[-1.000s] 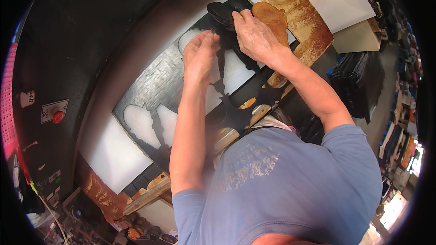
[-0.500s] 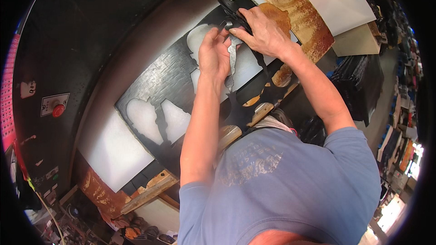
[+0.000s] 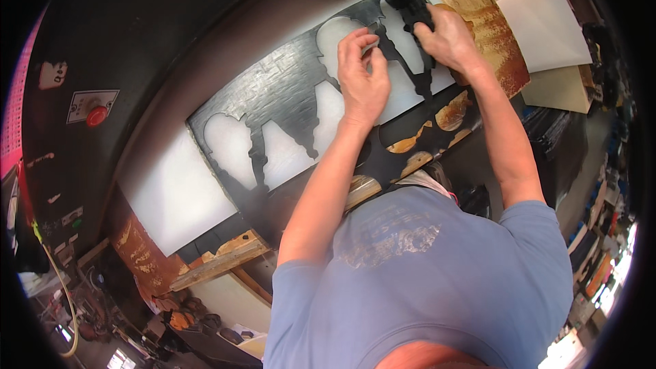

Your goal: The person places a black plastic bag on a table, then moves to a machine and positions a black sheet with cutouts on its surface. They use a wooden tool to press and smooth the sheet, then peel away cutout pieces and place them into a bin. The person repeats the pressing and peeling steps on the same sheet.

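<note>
A black sheet (image 3: 249,89) with several cut-out openings lies on a white board (image 3: 179,201). In my right hand (image 3: 449,41), near the far right end of the sheet, is a small bundle of black cut pieces (image 3: 411,4) with rounded ends. Fingers and thumb wrap round its near side, and the hand hides part of it. My left hand (image 3: 365,82) is over the middle-right openings, next to a narrow strip (image 3: 395,51) of the sheet. Its fingers are bent and the thumb stands apart from them, with nothing visible between.
A dark machine panel with a red button (image 3: 96,117) rises on the left. Black scrap with holes (image 3: 383,157) hangs over a wooden edge (image 3: 219,287) close to my body. Worn brown board (image 3: 488,27) and white sheets (image 3: 543,24) lie at the far right.
My hands were close together at the black pieces; now they are apart. My right hand has carried the pieces off to the right, and my left has come away from them. The view has shifted.
</note>
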### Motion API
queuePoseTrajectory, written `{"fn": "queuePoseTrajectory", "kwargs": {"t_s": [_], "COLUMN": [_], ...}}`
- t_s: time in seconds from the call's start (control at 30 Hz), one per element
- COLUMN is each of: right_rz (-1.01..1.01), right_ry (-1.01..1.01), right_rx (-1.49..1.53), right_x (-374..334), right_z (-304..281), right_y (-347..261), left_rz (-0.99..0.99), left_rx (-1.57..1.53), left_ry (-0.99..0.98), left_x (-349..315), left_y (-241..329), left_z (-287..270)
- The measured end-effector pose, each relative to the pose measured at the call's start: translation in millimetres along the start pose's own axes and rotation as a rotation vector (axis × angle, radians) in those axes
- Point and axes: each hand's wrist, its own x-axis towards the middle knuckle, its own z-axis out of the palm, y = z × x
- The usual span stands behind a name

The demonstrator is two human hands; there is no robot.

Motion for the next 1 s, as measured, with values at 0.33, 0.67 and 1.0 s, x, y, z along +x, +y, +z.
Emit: {"fn": "queuePoseTrajectory", "kwargs": {"t_s": [0.33, 0.67, 1.0], "right_rz": [0.216, 0.128, -0.484], "right_ry": [-0.203, 0.006, 0.098], "right_rx": [0.773, 0.944, -0.035], "right_x": [38, 11, -88], "right_z": [-64, -86, 14], "right_y": [94, 70, -61], "left_rz": [0.120, -0.583, -0.608], "left_rx": [0.035, -0.472, -0.698], "left_ry": [0.081, -0.257, -0.073], "left_x": [0, 27, -35], "left_y": [-7, 41, 67], "left_z": [4, 17, 10]}}
